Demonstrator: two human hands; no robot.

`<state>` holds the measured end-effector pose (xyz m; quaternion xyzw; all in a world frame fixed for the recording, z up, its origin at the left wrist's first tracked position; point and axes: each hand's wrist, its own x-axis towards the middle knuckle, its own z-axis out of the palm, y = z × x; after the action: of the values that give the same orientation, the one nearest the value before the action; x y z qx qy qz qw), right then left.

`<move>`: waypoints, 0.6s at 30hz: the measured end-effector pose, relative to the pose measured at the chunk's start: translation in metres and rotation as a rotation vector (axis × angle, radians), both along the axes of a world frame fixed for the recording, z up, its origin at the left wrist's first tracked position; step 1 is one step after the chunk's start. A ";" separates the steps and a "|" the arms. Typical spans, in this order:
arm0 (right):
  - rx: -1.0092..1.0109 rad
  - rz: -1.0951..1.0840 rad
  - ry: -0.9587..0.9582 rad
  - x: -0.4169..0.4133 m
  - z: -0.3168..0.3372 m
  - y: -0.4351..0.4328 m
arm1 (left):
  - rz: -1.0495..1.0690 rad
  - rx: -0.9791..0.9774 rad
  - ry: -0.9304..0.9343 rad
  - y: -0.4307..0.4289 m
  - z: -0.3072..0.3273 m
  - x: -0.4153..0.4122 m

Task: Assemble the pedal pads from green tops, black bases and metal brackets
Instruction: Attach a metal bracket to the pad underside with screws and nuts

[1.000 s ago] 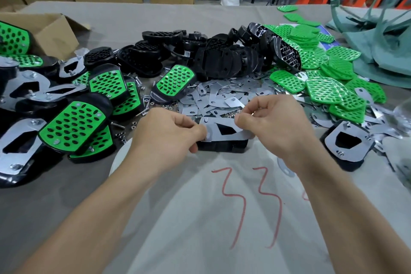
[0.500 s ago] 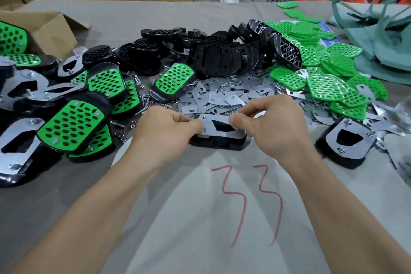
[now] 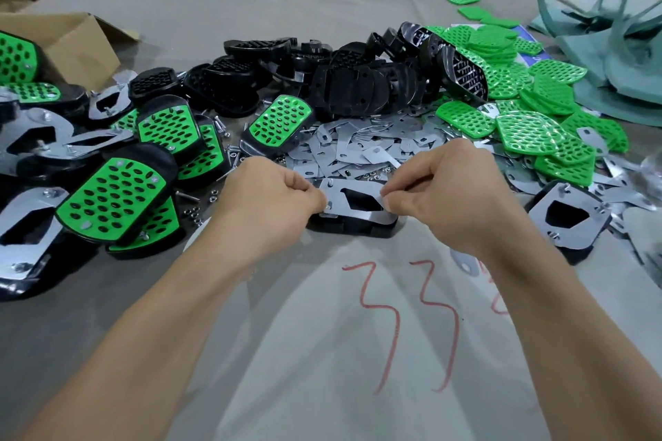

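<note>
Both bare forearms reach in from the near edge, the left forearm (image 3: 143, 326) from the near left and the right forearm (image 3: 559, 315) from the near right, converging toward the middle. The left hand (image 3: 272, 204) and right hand (image 3: 447, 197) lie knuckles up, low over the tabletop, with fingers curled. On each, thumb and forefinger pinch one end of the metal bracket (image 3: 358, 215) between them. The hands are near each other but apart.

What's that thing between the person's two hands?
A metal bracket lying on a black base, held at each end by the left hand and right hand, in the head view.
</note>
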<state>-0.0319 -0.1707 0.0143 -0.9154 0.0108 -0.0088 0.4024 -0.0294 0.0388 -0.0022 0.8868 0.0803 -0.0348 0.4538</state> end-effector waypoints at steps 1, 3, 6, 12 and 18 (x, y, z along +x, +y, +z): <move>-0.023 0.020 -0.001 0.000 0.001 0.000 | -0.004 -0.003 0.017 0.002 0.000 0.000; -0.042 0.044 0.007 0.001 0.002 0.001 | -0.005 0.021 0.022 0.003 0.000 0.000; -0.075 0.040 0.017 0.004 -0.002 0.001 | 0.023 0.199 -0.082 0.001 -0.001 -0.001; -0.080 0.099 0.136 0.009 -0.011 -0.003 | -0.102 0.229 -0.093 0.007 0.000 0.002; -0.100 0.227 0.135 0.010 -0.012 -0.004 | -0.345 0.261 -0.054 0.010 0.004 0.008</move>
<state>-0.0221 -0.1750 0.0025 -0.9281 -0.0664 0.0979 0.3530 -0.0212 0.0491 0.0022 0.9392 -0.0809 -0.0775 0.3244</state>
